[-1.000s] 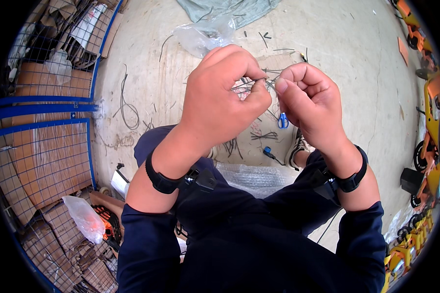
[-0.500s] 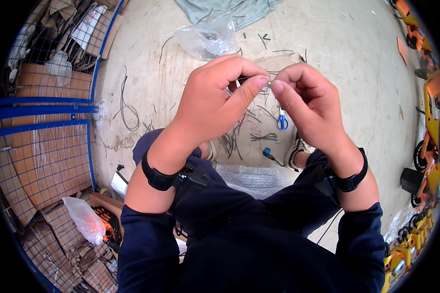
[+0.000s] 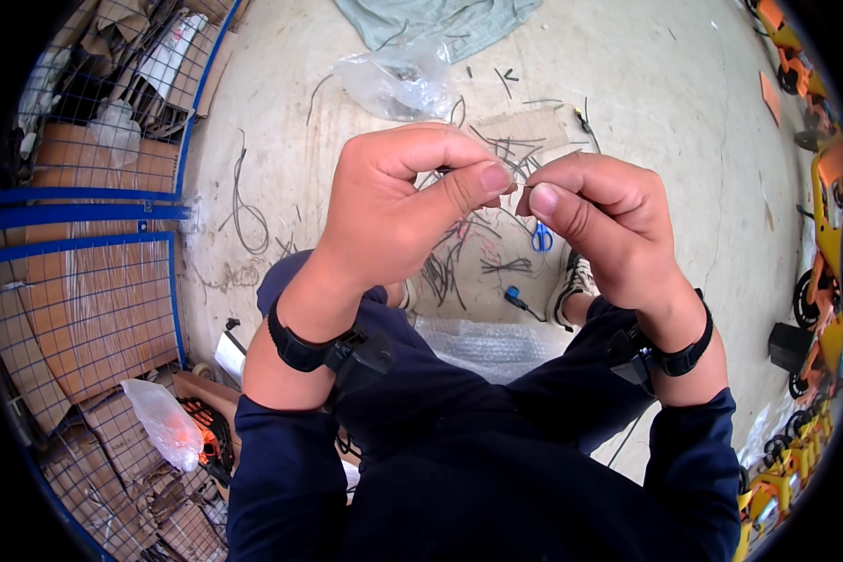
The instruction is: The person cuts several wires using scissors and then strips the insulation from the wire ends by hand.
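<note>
Above the floor, both hands are pinched close together on a thin wire (image 3: pixel 522 184), whose short stretch shows between the fingertips. My left hand (image 3: pixel 389 206) grips one end between thumb and forefinger. The other end sits in the thumb-and-finger pinch of my right hand (image 3: pixel 618 220). Most of the wire is hidden by the fingers. Beneath the hands lie many dark cut cable pieces (image 3: pixel 440 283) with some thin red strands. Blue-handled scissors (image 3: pixel 541 237) rest on the floor below my right hand, partly covered by it. A cable with a blue connector (image 3: pixel 513 294) lies between my feet.
Bubble wrap (image 3: pixel 482 347) lies between my legs. Farther off are a clear plastic bag (image 3: pixel 398 80) and a grey-green cloth (image 3: pixel 431 19). A blue mesh cage (image 3: pixel 98 300) holding cardboard stands at left. Yellow and orange wheeled equipment (image 3: pixel 829 234) lines the right. A looped cable (image 3: pixel 250 225) lies left.
Both hands have come slightly nearer to me, and their fingertips have drawn a little apart, so the wire between them now shows. The right hand has also shifted slightly right.
</note>
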`<state>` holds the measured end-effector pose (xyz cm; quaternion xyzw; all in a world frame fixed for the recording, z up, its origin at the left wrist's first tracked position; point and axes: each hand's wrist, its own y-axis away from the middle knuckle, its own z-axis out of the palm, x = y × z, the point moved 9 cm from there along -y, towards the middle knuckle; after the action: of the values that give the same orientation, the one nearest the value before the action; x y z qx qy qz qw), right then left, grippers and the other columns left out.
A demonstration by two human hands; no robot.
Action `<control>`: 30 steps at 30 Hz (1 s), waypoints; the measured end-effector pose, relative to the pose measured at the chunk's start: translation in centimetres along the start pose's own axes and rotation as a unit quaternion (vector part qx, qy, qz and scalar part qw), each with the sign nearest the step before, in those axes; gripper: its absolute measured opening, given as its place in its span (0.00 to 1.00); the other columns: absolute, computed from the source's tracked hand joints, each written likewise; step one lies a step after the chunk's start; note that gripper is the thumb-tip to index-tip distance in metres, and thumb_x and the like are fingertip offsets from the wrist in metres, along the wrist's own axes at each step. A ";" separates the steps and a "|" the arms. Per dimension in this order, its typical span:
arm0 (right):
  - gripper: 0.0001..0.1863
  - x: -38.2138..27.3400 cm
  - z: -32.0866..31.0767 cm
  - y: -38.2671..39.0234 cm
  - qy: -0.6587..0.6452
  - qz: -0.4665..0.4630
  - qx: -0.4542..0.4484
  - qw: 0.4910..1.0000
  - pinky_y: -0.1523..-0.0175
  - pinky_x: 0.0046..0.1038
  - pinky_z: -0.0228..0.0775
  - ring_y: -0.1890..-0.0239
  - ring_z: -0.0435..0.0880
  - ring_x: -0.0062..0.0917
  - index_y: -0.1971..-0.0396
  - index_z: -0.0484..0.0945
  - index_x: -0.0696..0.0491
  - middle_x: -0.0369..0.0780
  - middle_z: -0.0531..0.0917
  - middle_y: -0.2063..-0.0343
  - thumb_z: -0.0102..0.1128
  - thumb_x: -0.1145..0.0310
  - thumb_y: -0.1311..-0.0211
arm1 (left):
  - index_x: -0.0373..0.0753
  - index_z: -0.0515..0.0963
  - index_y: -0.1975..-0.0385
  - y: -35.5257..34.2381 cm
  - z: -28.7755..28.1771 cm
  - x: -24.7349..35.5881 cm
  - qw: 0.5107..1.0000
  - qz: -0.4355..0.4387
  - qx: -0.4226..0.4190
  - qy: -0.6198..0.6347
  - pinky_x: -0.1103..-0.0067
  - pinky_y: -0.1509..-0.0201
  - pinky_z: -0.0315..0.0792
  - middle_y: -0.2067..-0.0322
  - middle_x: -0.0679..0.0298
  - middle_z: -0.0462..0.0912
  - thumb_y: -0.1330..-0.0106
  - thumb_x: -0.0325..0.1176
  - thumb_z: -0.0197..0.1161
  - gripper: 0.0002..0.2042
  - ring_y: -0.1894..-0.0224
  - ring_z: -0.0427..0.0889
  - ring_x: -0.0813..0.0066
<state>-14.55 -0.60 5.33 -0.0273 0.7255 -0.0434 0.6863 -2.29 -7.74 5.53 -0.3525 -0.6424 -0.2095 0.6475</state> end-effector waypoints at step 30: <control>0.09 2.5 -1.5 -0.8 -0.087 0.054 0.023 0.994 0.58 0.19 0.69 0.64 0.76 0.14 0.64 0.81 0.59 0.33 0.82 0.69 0.56 0.69 0.30 | 0.34 0.82 0.59 -1.6 0.9 -1.5 0.999 0.037 0.034 0.005 0.81 0.54 0.73 0.60 0.61 0.83 0.32 0.32 0.62 0.09 0.59 0.79 0.77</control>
<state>-16.20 -1.65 2.98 0.0239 0.6620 -0.0199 0.7489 -4.15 -8.40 4.32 -0.3527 -0.6328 -0.1655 0.6692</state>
